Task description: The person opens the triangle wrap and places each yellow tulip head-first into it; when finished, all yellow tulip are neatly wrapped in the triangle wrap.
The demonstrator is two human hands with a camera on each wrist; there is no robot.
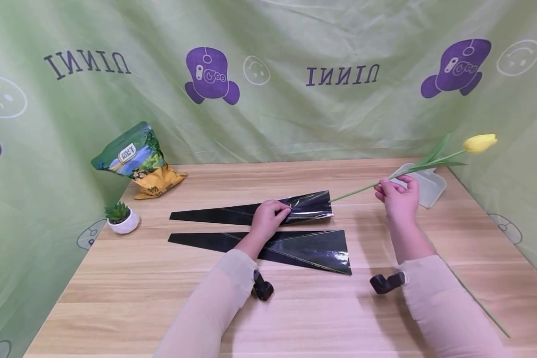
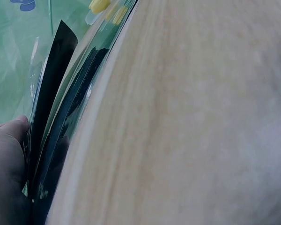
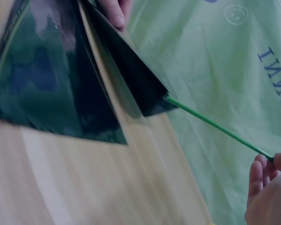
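While my L hand (image 1: pixel 270 217) pinches the shiny black tapered plastic sleeve (image 1: pixel 315 201) & R hand (image 1: pixel 401 198) the long-stemmed yellow tulip (image 1: pixel 480 143), I should slide slow.

Purple capitals on the green curtain (image 1: pixel 277 119) stand twice in mirror writing: reversed, they read UINNI. The green-and-yellow bag (image 1: pixel 145 166) carries Chinese characters, 物 legible on its lower part; its white label (image 1: pixel 127 153) is unclear. Fine lettering along the nearer black sleeve (image 1: pixel 315 248) is too small to read.
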